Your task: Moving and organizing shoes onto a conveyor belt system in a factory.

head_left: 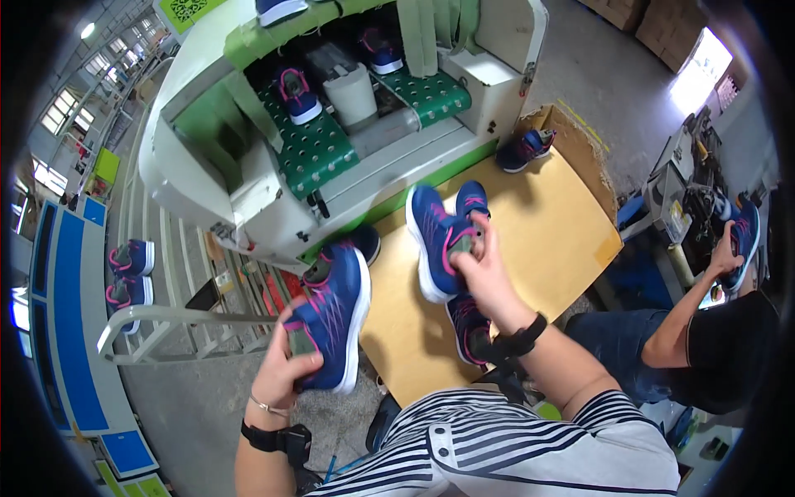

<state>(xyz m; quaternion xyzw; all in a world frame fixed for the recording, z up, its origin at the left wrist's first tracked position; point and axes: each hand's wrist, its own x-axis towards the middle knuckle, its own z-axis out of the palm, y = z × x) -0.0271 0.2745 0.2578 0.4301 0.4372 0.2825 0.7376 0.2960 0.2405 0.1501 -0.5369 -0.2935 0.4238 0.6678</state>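
Note:
In my left hand [286, 364] is a navy sneaker [335, 315] with pink lines and a white sole, its toe pointing up and away. My fingers and thumb close around its heel and opening. A matching sneaker [429, 228] is gripped by my right hand [487, 269], the thumb at its collar, above a yellow-brown tabletop [538, 240]. Just beyond and below that hand, another blue sneaker [472, 199] and a dark sneaker with pink lining [468, 331] rest on the tabletop, partly hidden. One more dark shoe [364, 242] shows between my hands.
A white-and-green machine [397, 157] stands ahead; sneakers [296, 98] sit on its perforated green belts. At the table's far right are a sneaker [526, 151] and a cardboard wall [580, 149]. A co-worker [720, 348] on the right holds a shoe. Metal rails [195, 315] and two sneakers [131, 290] are left.

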